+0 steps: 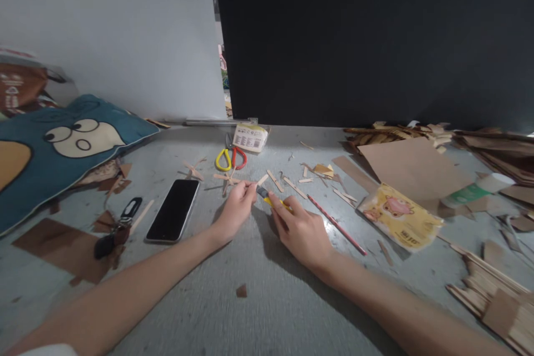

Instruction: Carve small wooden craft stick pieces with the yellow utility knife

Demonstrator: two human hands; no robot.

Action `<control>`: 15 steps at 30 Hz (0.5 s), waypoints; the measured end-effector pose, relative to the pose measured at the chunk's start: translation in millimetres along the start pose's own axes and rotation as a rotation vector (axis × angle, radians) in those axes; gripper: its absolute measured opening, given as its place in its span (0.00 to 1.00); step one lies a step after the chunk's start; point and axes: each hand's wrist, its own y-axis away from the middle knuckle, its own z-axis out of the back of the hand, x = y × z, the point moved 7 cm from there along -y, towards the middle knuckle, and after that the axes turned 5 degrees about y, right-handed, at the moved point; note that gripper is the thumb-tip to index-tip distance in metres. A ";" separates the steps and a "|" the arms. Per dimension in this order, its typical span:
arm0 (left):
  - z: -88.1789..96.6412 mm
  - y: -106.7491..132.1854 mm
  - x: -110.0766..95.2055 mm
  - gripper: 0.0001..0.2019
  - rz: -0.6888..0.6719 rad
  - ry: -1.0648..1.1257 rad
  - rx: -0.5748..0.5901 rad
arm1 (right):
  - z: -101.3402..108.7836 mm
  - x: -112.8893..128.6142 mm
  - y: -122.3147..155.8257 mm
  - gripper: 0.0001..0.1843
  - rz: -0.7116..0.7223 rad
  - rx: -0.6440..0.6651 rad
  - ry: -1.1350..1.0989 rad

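My left hand [234, 211] pinches a short wooden craft stick [262, 179] between thumb and fingers, its free end pointing up and right. Wrapped in my right hand [303, 233] is a yellow-and-grey utility knife [263, 193], its tip close to the stick and the left fingertips. Whether the blade touches the stick I cannot tell. Just beyond the hands lie a craft stick [275, 181] and another craft stick [295, 187]. Joined stick pieces [226, 179] rest behind my left hand. A red pencil [337, 225] lies right of my right hand.
Scissors [231, 159] and a small packet [250, 138] lie toward the back. At left are a phone [173, 211], keys [119, 231] and a blue cushion [79, 147]. A yellow tissue pack [399, 216], cardboard [413, 169] and a green-white tube [478, 189] sit at right.
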 end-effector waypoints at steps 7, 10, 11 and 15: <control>-0.6 2.4 1.1 0.19 0.065 0.065 -0.008 | 1.1 -0.3 0.1 0.22 0.015 0.000 -0.004; -0.2 3.6 1.6 0.20 0.093 0.074 -0.014 | 0.8 -0.2 -0.4 0.22 0.020 0.007 0.000; -0.1 3.8 1.4 0.20 0.098 0.078 -0.015 | 0.8 -0.3 -0.5 0.21 0.021 0.008 -0.001; -0.8 3.8 -0.2 0.20 0.098 0.096 -0.008 | 2.5 -0.2 -1.0 0.21 0.036 -0.011 0.001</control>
